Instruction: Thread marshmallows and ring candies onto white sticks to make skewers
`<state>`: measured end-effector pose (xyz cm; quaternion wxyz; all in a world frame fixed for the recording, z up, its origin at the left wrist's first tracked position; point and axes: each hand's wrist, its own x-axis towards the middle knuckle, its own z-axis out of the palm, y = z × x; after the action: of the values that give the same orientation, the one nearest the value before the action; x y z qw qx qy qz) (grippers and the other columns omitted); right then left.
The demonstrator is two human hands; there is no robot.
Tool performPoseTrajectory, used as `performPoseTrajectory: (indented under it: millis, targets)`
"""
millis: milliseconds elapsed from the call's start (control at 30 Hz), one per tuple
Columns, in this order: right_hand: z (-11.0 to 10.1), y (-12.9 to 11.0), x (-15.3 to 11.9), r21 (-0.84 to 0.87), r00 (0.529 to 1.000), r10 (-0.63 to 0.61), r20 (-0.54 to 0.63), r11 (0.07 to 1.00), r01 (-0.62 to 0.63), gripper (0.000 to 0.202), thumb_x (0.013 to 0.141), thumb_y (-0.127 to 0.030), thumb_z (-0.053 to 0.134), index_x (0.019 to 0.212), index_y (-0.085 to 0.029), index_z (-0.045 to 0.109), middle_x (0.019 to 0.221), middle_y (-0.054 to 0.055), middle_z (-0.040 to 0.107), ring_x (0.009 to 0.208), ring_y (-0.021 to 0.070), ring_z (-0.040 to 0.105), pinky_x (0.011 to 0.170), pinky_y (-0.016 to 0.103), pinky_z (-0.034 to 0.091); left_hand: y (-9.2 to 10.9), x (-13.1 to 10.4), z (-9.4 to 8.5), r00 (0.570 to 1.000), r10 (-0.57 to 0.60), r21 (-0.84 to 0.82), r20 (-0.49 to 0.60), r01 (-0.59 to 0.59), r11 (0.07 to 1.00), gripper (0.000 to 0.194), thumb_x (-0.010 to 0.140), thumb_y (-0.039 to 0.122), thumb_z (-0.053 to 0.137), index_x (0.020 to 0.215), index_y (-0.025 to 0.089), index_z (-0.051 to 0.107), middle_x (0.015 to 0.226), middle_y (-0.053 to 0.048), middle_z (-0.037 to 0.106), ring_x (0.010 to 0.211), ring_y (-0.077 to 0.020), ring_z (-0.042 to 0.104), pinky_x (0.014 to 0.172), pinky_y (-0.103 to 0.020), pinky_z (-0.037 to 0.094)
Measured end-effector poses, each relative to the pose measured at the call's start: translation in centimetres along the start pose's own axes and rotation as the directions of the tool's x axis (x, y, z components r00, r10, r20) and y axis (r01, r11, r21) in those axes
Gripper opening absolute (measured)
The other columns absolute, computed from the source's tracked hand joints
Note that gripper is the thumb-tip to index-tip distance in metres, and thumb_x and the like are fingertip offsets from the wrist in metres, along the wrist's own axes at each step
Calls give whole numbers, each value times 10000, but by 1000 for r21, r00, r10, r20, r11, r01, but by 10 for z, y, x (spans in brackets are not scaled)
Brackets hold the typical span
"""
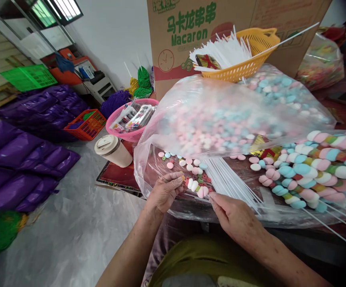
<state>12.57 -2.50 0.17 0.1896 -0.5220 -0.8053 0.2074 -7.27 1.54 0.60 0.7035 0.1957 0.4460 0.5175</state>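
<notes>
A: Biggest first, then; the worktop [117, 174] runs under nearly everything, and a cardboard box [235, 16] marked Macaron stands up at the back!
B: And in front of it, sprawling wide, a clear plastic bag [215, 119] heaped with pink, blue and white sweets; finished candy skewers [319, 167] lie piled on the right!
A: A yellow basket [264, 44] leans above the bag, loaded with white sticks; a pink basket [131, 136] of small packets sits at the left; a lidded cup [117, 153] stands just in front of that one!
B: Down to the middle; a fan of loose white sticks [232, 185] lies on the worktop, right beside the action!
A: The hands, please!
B: Right hand [235, 215], thumb and fingers closed in a pinch at the right end of the short candy skewer [193, 186], just beside a pink sweet; left hand [165, 195], thumb and forefinger pinched together on a small orange piece [183, 177] at the other end!
A: So the skewer is held between the two hands, near the worktop's front edge; smallest of all, loose sweets [196, 170] and red rings [210, 187] lie scattered just behind it!
</notes>
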Motion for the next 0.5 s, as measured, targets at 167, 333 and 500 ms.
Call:
performPoseTrajectory:
  millis: [167,333,500]
  targets:
    - [6,-2,-2,54,1000,-26,-13,998,27,266,883,-227,306,768,-184,542,671,35,603,609,146,565,564,246,355,-6,-1,0,997,-60,6,38,60,998,253,547,190,790,737,110,643,560,29,570,452,-40,470,599,-256,491]
    - [11,-3,-1,63,994,-53,-96,996,60,250,884,-211,317,787,-182,546,677,36,605,601,144,561,570,248,365,-16,-3,6,994,-106,-181,-30,99,978,259,550,192,787,731,128,613,522,61,505,427,-20,417,509,-186,453]
    - [12,-3,-1,83,990,-61,-127,994,72,230,884,-199,328,828,-177,550,710,42,620,621,144,572,586,244,383,-21,-3,15,981,-139,-326,-137,88,941,187,602,156,745,732,134,612,578,49,561,436,-22,443,470,-162,432]
